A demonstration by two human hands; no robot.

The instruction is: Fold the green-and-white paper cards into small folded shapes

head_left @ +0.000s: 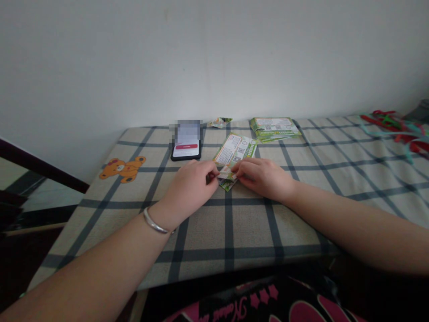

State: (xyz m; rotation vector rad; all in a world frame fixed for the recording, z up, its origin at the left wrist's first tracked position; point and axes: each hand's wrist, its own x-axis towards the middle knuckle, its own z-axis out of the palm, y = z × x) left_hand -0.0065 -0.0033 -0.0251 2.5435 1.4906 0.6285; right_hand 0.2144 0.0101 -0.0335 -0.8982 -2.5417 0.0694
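A green and white printed paper leaflet [234, 150] lies slanted on the checked tablecloth, with its near end folded over and a green corner poking out below. My left hand [197, 179], with a silver bangle on the wrist, pinches the left side of the folded part. On the right side, the closed fingers of my right hand [263, 176] grip the same fold. The fingertips of the two hands are a short way apart. How many layers lie beneath the fingers is hidden.
Behind the leaflet are a small folded paper piece [220, 121] and a stack of similar leaflets [276, 127]. A phone [186, 145] lies to the left, near an orange bear cutout [123, 169]. Red and green ribbons [395, 127] sit at far right. The tablecloth [208, 232] meets a white wall.
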